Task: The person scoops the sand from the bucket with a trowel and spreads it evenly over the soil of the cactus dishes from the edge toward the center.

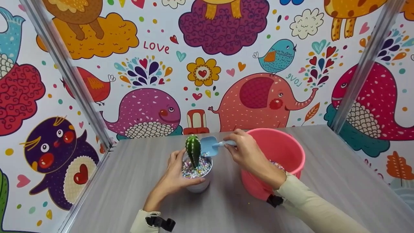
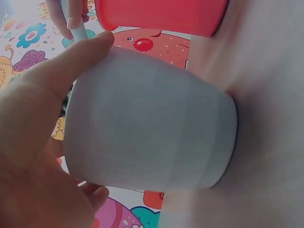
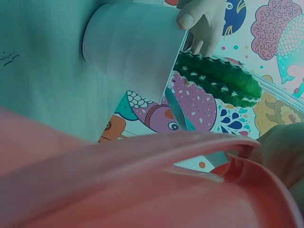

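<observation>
A green cactus (image 1: 193,147) stands in a white pot (image 1: 199,187), with small multicoloured pebbles (image 1: 197,171) around its base. My left hand (image 1: 174,176) grips the pot at its rim, thumb on the near side and fingers round the far side. In the left wrist view the pot's smooth side (image 2: 152,118) fills the middle. My right hand (image 1: 244,152) holds a light blue toy shovel (image 1: 209,145) by its handle. The shovel's blade tilts down over the pot's right rim, just beside the cactus.
A pink bucket (image 1: 294,149) stands right of the pot, under my right forearm, with more pebbles (image 1: 278,166) inside. In the right wrist view the bucket's rim (image 3: 142,147) crosses the foreground. Cartoon-printed walls (image 1: 200,97) enclose the grey tabletop (image 1: 129,187) at the back and sides.
</observation>
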The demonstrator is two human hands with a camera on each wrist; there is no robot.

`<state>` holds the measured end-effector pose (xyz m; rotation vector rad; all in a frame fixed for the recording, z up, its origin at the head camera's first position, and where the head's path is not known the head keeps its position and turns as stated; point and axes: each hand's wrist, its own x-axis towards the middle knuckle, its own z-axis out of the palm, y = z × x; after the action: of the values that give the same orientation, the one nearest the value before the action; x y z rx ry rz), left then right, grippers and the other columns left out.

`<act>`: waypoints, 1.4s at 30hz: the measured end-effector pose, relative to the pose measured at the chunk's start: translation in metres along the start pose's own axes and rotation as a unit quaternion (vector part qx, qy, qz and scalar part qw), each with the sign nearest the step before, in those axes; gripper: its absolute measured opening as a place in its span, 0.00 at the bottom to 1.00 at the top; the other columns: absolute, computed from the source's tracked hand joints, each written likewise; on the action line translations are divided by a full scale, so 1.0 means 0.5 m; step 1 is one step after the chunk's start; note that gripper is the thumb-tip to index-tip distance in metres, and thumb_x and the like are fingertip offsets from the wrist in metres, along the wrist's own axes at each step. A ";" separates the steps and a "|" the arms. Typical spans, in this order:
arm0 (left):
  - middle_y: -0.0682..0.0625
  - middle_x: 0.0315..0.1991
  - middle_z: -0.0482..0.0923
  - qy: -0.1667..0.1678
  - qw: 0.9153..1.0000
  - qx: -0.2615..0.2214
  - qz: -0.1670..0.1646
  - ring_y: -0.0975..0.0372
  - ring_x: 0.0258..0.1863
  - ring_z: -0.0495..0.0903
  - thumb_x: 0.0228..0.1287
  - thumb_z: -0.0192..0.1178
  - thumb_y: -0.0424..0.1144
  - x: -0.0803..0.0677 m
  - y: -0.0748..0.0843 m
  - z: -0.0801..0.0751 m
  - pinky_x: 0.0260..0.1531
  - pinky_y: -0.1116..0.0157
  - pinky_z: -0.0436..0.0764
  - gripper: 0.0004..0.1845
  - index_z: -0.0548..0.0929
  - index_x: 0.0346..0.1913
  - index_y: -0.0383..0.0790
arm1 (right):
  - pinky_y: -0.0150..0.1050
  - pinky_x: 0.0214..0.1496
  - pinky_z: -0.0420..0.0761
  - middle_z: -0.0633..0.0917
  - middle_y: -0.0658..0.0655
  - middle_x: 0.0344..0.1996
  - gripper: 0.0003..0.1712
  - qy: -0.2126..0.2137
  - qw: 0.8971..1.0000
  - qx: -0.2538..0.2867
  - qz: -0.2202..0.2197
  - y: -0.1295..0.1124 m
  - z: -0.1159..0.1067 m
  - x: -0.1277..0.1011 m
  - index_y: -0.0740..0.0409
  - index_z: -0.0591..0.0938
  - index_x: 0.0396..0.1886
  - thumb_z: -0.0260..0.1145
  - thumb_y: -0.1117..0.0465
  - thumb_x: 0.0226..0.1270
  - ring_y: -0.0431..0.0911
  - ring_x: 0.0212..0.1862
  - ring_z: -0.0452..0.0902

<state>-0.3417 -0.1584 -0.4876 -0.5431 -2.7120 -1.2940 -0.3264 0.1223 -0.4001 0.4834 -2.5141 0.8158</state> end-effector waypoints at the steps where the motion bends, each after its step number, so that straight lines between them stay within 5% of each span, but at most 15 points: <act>1: 0.43 0.73 0.62 -0.001 1.000 0.000 0.002 0.48 0.74 0.64 0.43 0.85 0.66 0.000 0.000 -0.002 0.75 0.35 0.71 0.67 0.60 0.85 0.51 | 0.39 0.46 0.93 0.86 0.55 0.41 0.13 0.001 1.000 0.001 0.001 0.000 -0.001 0.000 0.57 0.94 0.49 0.81 0.65 0.66 0.45 0.42 0.86; 16: 0.38 0.84 0.60 -0.024 0.998 -0.052 0.033 0.40 0.83 0.58 0.47 0.86 0.56 0.001 -0.017 -0.027 0.78 0.29 0.61 0.67 0.57 0.87 0.45 | 0.37 0.44 0.91 0.85 0.55 0.41 0.12 0.012 0.999 -0.003 -0.034 -0.003 -0.002 -0.006 0.58 0.93 0.49 0.80 0.68 0.65 0.43 0.42 0.82; 21: 0.40 0.84 0.58 -0.022 0.999 -0.039 0.010 0.42 0.82 0.58 0.47 0.85 0.60 0.001 -0.016 -0.022 0.78 0.29 0.62 0.68 0.56 0.87 0.49 | 0.36 0.43 0.90 0.85 0.55 0.42 0.13 0.020 0.998 -0.025 -0.051 -0.005 -0.001 -0.009 0.57 0.93 0.50 0.80 0.68 0.65 0.42 0.42 0.81; 32: 0.42 0.76 0.58 0.002 1.000 -0.012 -0.004 0.46 0.76 0.63 0.43 0.87 0.62 0.001 -0.010 -0.012 0.78 0.36 0.68 0.70 0.57 0.87 0.48 | 0.38 0.48 0.93 0.86 0.52 0.46 0.16 0.010 0.999 -0.030 -0.024 -0.008 -0.013 -0.017 0.54 0.93 0.51 0.81 0.67 0.65 0.43 0.46 0.83; 42: 0.41 0.77 0.60 0.002 1.000 -0.016 -0.003 0.44 0.77 0.65 0.44 0.87 0.62 0.002 -0.015 -0.016 0.78 0.34 0.68 0.69 0.57 0.87 0.51 | 0.41 0.46 0.92 0.87 0.54 0.43 0.15 0.017 1.000 0.019 -0.012 0.020 -0.042 -0.022 0.55 0.93 0.51 0.81 0.65 0.65 0.44 0.43 0.83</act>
<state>-0.3456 -0.1687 -0.4875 -0.5360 -2.6951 -1.3412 -0.3154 0.1450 -0.3950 0.5064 -2.4610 0.8584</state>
